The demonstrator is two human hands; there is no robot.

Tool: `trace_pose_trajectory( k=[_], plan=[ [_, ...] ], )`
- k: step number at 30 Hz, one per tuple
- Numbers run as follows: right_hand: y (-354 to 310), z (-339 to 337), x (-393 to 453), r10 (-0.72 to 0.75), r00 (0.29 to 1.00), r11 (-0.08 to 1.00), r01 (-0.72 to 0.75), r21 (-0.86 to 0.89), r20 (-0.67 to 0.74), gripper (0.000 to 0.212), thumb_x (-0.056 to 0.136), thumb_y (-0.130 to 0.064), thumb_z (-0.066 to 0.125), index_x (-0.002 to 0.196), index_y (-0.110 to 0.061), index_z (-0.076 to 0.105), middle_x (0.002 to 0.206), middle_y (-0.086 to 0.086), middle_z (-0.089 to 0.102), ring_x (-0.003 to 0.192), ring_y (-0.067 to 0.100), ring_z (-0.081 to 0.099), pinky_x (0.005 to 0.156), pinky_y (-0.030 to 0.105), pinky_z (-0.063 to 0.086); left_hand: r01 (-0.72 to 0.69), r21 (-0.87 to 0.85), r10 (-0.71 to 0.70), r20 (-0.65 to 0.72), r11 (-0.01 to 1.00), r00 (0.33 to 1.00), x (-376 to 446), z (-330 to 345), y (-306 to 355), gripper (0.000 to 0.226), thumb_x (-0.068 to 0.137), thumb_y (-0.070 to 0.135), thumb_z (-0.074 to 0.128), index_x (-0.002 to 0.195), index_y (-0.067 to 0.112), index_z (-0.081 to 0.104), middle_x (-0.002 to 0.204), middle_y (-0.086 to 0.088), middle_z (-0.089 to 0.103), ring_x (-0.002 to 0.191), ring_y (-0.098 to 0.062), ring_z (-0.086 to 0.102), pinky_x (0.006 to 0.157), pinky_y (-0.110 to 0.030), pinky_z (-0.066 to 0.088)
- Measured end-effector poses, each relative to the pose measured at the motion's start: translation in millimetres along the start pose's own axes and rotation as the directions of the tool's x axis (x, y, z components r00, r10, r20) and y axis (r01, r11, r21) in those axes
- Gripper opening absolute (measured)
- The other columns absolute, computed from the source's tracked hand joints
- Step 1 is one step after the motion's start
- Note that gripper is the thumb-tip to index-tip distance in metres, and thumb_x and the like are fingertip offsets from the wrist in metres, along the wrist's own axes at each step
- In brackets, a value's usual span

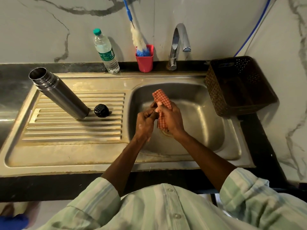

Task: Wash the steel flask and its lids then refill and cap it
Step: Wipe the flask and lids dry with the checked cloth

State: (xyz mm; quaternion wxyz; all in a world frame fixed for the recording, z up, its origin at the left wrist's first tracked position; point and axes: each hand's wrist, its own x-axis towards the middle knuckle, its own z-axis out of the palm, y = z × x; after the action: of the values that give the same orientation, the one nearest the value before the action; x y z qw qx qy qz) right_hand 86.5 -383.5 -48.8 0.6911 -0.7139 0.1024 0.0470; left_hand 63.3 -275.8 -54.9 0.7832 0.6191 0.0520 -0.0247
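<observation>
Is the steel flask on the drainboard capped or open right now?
Open. The steel flask stands on the drainboard with its mouth bare, and a black lid sits beside its base.

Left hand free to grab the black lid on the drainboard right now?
Probably not at once: the left hand is busy over the sink with the right hand and orange scrubber. The path to the black lid looks clear.

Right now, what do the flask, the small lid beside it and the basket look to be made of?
Flask: brushed steel by its grey metallic sheen and reflections. Lid: probably black plastic, glossy with moulded ridges. Basket: likely dark brown plastic, with perforated, woven-pattern walls.
</observation>
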Motion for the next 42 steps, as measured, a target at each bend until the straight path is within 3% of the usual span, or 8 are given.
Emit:
trace_pose_trajectory(
  k=[5, 10, 13, 18, 22, 29, 37, 42],
  plan=[
    [-27, -13, 12, 0.487, 0.801, 0.648, -0.599, 0.471, 0.348, 0.027, 0.090, -0.046, 0.059, 0.098, -0.022, 0.071, 0.096, 0.010, 0.069, 0.081, 0.026, 0.066, 0.075, 0.042, 0.055, -0.358, 0.334, 0.294, 0.228, 0.872, 0.928, 7, -13, -12, 0.037, 0.099, 0.010, 0.056, 0.132, 0.027, 0.060, 0.146, -0.010, 0.054, 0.136, -0.020, 0.051, 0.109, -0.039, 0.046],
    [-17, -5, 4, -0.050, 0.992, 0.999, 0.051, 0.005, -0.120, 0.025, 0.092, -0.027, 0.065, 0.111, -0.011, 0.066, 0.101, 0.005, 0.069, 0.083, 0.010, 0.067, 0.068, 0.019, 0.052, 0.108, -0.027, -0.108, 0.027, 0.994, 0.994, 14, -8, 1, 0.019, 0.099, 0.011, 0.056, 0.103, 0.010, 0.075, 0.109, -0.011, 0.072, 0.102, -0.020, 0.068, 0.095, -0.039, 0.054],
    [1, -13, 8, -0.415, 0.893, 0.812, 0.449, -0.374, 0.172, 0.039, 0.092, -0.034, 0.062, 0.125, -0.014, 0.057, 0.123, 0.002, 0.057, 0.109, 0.011, 0.056, 0.093, 0.019, 0.046, 0.341, -0.195, -0.319, 0.134, 0.920, 0.938, 24, -17, 11, 0.021, 0.098, 0.010, 0.052, 0.100, 0.007, 0.072, 0.100, -0.013, 0.070, 0.093, -0.024, 0.066, 0.090, -0.041, 0.054],
    [1, -2, 5, 0.022, 0.998, 0.997, -0.027, 0.079, 0.061, 0.031, 0.095, -0.036, 0.059, 0.117, -0.014, 0.064, 0.104, 0.006, 0.071, 0.093, 0.021, 0.069, 0.092, 0.049, 0.054, 0.110, 0.041, -0.115, 0.151, 0.993, 0.982, 15, -22, 5, 0.022, 0.099, 0.017, 0.059, 0.095, 0.002, 0.074, 0.087, -0.014, 0.071, 0.081, -0.025, 0.065, 0.080, -0.038, 0.054],
    [-10, -14, 20, 0.480, 0.819, 0.714, -0.573, 0.401, 0.316, 0.041, 0.094, -0.042, 0.053, 0.126, -0.017, 0.062, 0.110, 0.017, 0.069, 0.084, 0.033, 0.068, 0.085, 0.059, 0.053, -0.097, 0.297, 0.009, 0.284, 0.950, 0.959, 6, -25, -2, 0.020, 0.099, 0.011, 0.058, 0.088, 0.015, 0.075, 0.074, 0.010, 0.072, 0.071, -0.003, 0.063, 0.070, -0.019, 0.048],
    [6, -5, 5, -0.266, 0.951, 0.937, 0.293, -0.189, 0.156, 0.031, 0.093, -0.033, 0.061, 0.119, -0.016, 0.060, 0.111, 0.001, 0.065, 0.098, 0.015, 0.065, 0.083, 0.028, 0.055, 0.288, -0.099, -0.266, 0.192, 0.953, 0.945, 29, -32, 12, 0.017, 0.096, 0.013, 0.059, 0.097, 0.006, 0.075, 0.085, -0.005, 0.071, 0.077, -0.014, 0.062, 0.075, -0.029, 0.048],
    [-22, -22, 22, 0.465, 0.760, 0.699, -0.630, 0.339, 0.454, 0.044, 0.096, -0.047, 0.044, 0.118, -0.015, 0.064, 0.103, 0.014, 0.070, 0.078, 0.029, 0.069, 0.072, 0.043, 0.055, -0.197, 0.393, 0.054, 0.347, 0.898, 0.936, 16, -33, -5, 0.017, 0.098, 0.017, 0.062, 0.097, 0.011, 0.078, 0.089, -0.011, 0.075, 0.083, -0.027, 0.069, 0.079, -0.036, 0.054],
    [-20, -7, 12, 0.161, 0.984, 0.978, -0.169, 0.119, 0.072, 0.034, 0.096, -0.031, 0.058, 0.119, -0.007, 0.065, 0.094, 0.006, 0.071, 0.068, 0.010, 0.069, 0.061, 0.025, 0.054, 0.191, 0.156, -0.223, 0.225, 0.969, 0.948, 28, -33, 7, 0.021, 0.098, 0.022, 0.060, 0.097, 0.011, 0.077, 0.093, -0.008, 0.073, 0.088, -0.022, 0.062, 0.085, -0.039, 0.045]
  ],
)
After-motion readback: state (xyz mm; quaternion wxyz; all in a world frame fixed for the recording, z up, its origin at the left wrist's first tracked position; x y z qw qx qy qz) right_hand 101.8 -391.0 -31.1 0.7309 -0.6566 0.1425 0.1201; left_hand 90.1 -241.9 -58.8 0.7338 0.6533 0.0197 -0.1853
